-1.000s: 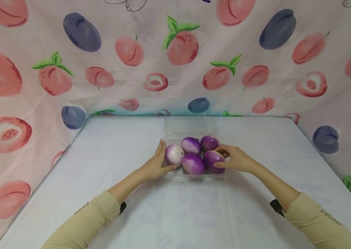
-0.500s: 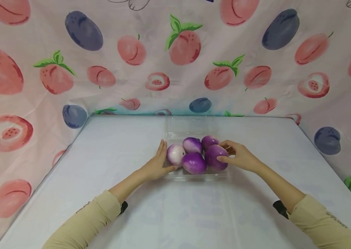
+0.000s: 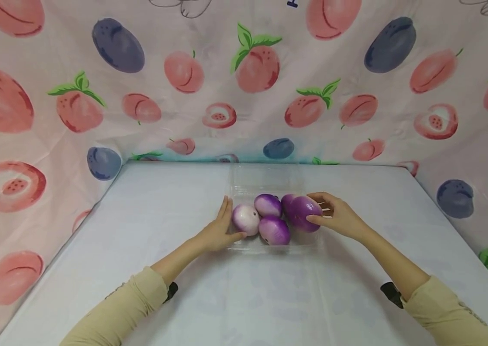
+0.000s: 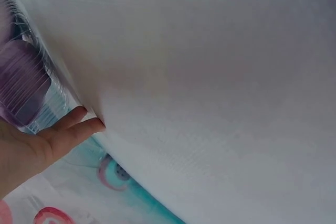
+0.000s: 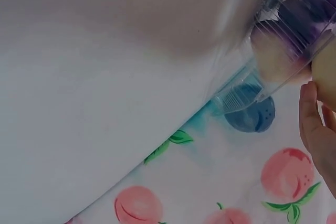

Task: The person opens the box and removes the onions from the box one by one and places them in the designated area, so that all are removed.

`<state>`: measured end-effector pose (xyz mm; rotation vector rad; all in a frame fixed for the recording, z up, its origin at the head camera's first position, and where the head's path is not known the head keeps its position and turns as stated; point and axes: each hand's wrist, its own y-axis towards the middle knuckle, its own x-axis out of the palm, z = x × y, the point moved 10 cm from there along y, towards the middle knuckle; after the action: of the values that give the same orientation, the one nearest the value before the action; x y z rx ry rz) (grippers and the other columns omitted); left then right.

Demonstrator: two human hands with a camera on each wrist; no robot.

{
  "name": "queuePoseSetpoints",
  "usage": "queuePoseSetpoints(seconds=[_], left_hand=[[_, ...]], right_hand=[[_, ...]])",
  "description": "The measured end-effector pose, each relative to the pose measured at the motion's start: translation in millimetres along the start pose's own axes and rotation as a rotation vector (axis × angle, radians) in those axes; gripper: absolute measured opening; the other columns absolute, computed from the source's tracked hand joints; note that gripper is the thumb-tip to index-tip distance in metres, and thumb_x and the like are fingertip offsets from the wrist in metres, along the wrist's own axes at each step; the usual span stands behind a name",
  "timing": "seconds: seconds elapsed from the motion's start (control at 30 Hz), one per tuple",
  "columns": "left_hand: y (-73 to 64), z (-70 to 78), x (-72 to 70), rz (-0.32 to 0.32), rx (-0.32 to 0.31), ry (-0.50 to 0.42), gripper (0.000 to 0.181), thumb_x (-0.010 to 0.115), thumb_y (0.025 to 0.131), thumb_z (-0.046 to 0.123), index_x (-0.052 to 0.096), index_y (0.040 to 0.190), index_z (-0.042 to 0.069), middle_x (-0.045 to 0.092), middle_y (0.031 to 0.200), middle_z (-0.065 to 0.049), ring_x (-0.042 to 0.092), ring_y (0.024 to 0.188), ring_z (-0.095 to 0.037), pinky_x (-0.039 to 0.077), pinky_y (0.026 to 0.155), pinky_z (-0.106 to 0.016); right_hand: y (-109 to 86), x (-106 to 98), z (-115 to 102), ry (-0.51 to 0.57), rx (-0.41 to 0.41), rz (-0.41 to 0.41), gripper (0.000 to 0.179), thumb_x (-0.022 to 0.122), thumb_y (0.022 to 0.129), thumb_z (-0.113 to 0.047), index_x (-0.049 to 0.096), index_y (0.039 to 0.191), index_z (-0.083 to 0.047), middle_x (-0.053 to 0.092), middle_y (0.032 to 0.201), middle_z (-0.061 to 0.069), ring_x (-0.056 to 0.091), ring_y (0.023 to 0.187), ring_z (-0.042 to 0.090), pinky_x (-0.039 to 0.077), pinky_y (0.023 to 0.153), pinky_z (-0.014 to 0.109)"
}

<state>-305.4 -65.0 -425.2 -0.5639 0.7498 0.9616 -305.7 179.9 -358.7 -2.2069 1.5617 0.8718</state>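
Note:
A clear plastic clamshell box [image 3: 300, 249] holds several glossy purple-and-white onions, among them a pale one [image 3: 246, 219] at the left and a darker one [image 3: 274, 230] at the front. My right hand [image 3: 340, 218] grips a purple onion [image 3: 306, 214] at the box's right end, thumb in front and fingers behind; it partly covers another onion [image 3: 287, 203]. My left hand [image 3: 214, 233] rests straight fingers along the box's left side, its thumb by the front corner. In the right wrist view, the held onion [image 5: 326, 72] shows a cream-coloured underside.
The box's transparent lid [image 3: 265, 175] stands opened at the back. Under everything is a white-covered table [image 3: 175, 192]. A fruit-print cloth [image 3: 261, 113] rises behind it and along both sides.
My right hand has raised the gripped onion up and to the right from the front right of the box. The front onion has rolled slightly rightward. My left hand stays at the box.

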Motion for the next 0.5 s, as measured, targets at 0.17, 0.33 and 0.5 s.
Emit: queuePoseSetpoints(seconds=[0.17,0.33,0.5], left_hand=[[-1.0,0.5,0.6,-0.003,0.002,-0.009,0.100,0.059,0.090,0.042,-0.009,0.148,-0.003,-0.019,0.155,-0.020,0.022,0.139,-0.044,0.028,0.112,-0.050],[-1.5,1.3,1.8,-0.007,-0.002,-0.009,0.100,0.059,0.090,0.042,-0.010,0.148,-0.003,-0.018,0.155,-0.020,0.025,0.138,-0.045,0.030,0.111,-0.050],[-0.9,2.0,1.9,-0.005,0.000,-0.015,0.101,0.060,0.090,0.041,-0.010,0.148,-0.004,-0.020,0.155,-0.020,0.034,0.133,-0.047,0.034,0.108,-0.051]], right_hand=[[-2.4,-1.4,4.9,0.069,0.052,-0.023,0.047,0.070,0.084,-0.014,0.052,0.124,0.004,0.058,0.120,0.022,0.059,0.106,0.034,0.055,0.083,0.027],[-5.1,-5.4,6.7,0.117,0.060,0.007,0.045,0.069,0.085,-0.013,0.047,0.122,0.002,0.051,0.125,0.019,0.057,0.105,0.032,0.052,0.080,0.018],[-8.6,-6.3,8.1,0.153,0.053,-0.004,0.048,0.066,0.088,-0.012,0.040,0.127,0.000,0.042,0.133,0.019,0.057,0.105,0.037,0.053,0.077,0.020]])
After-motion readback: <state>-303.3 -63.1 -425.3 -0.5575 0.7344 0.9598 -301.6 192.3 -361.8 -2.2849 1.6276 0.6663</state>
